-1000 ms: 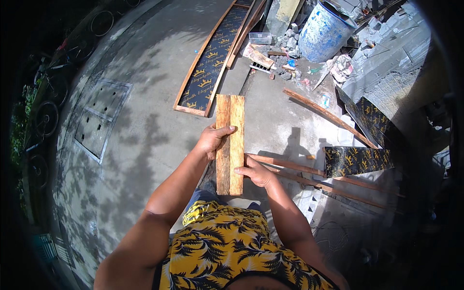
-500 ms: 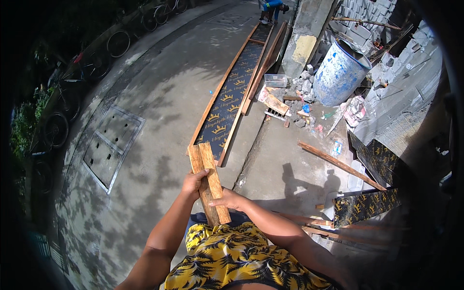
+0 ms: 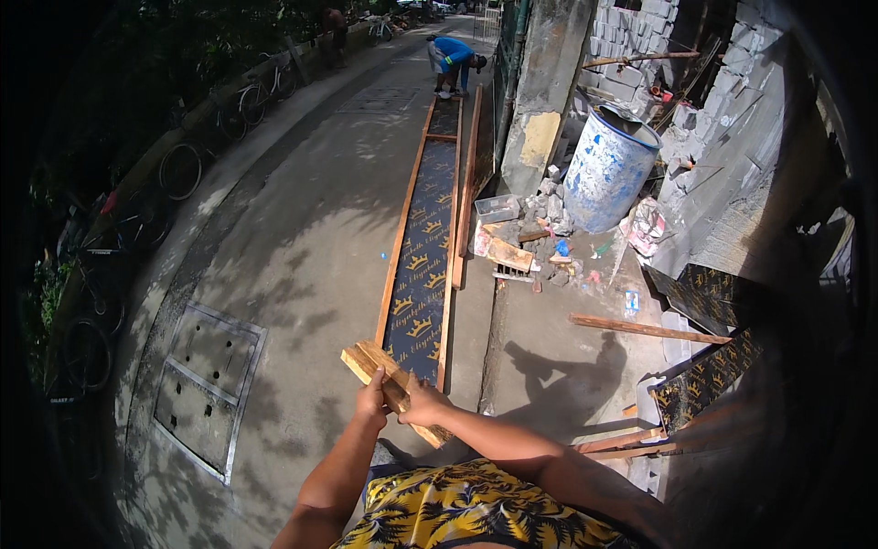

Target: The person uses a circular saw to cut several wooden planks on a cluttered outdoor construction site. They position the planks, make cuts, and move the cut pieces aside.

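Two short wood offcuts, laid side by side, are held in front of me at a slant. My left hand grips their left edge near the middle. My right hand is closed around the right side, nearer the lower end. Just beyond them on the ground lies a long, narrow black plywood panel with gold print, framed by timber strips. The panel's near end is partly hidden behind the offcuts and my hands.
At the panel's far end a co-worker in blue bends down. To the right stand a paint-stained blue drum, rubble and a concrete post. A loose timber and plywood pieces lie at right. Bicycles line the left.
The offcuts have turned from nearly upright to a slant, upper end to the left. My hands have moved lower in view and closer together. The view has tilted up, showing more of the co-worker.
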Demonstrator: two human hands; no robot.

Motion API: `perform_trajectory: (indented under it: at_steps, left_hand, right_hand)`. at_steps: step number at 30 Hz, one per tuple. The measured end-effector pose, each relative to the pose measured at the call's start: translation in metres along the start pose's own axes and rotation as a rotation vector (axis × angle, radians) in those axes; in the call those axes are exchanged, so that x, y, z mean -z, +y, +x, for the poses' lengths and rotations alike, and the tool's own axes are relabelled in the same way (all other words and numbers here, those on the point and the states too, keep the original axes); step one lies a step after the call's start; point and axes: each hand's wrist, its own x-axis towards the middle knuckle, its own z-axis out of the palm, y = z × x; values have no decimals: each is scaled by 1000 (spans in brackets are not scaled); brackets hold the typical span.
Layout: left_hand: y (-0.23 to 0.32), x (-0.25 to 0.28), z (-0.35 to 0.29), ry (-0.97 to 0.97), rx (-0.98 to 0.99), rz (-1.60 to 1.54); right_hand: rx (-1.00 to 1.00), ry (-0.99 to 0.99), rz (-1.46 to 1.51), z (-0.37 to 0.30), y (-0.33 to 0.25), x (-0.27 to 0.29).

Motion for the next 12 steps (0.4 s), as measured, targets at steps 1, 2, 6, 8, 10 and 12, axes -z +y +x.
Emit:
perform_trajectory:
  at_steps: [1,2,6,8,10,12]
  left_hand:
    - [5,18,12,109,-40,200]
    - [7,46,31,232,-87,398]
    - [41,152,49,64,-315,1100]
    - [64,245,63,-90,-150,1387]
    - [72,319,62,-47,12,1587]
    - [77,382,56,28,106,1748]
  right_hand:
    - [-33,5,36,18,5,-5]
    - [-80,1,52,30,4,-9]
    - [-367,39,83,53,72,-13]
    - [-465,2,54,62,99,-28]
    - [-542,-133,162,53,132,-31]
    - [-595,-234,300,47,163,-69]
